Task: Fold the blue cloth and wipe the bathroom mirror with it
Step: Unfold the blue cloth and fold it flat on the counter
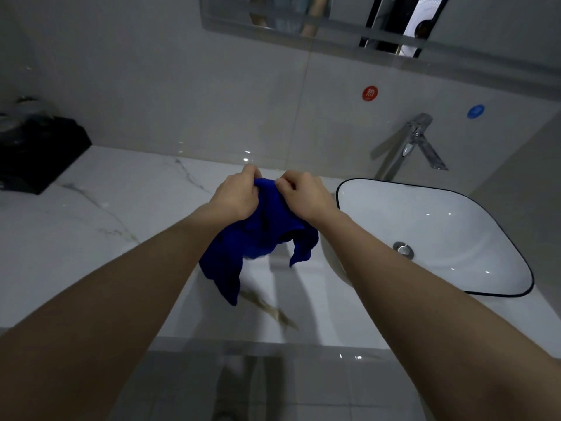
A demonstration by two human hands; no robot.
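Head camera looks down my forearms at the blue cloth (261,226), which I hold up in the air above the marble counter (100,226), just left of the white sink (440,232). I keep it lifted, I think, so the loose part can hang free and I can find an edge to fold along; bunched on the counter it would be harder to sort out.

My left hand (235,192) is closed on the top of the cloth, fingers curled over it and knuckles toward the wall. My right hand (303,194) grips the same top edge right beside it, thumb and fingers pinched shut on the fabric. The two hands are nearly touching (so the cloth is gathered, not spread). Below them it droops in crumpled folds, one long tail down on the left and a shorter one on the right.

No fold is made yet, as far as I can judge. The mirror (334,22) hangs on the wall ahead, above the tap (409,141), well apart from the cloth.
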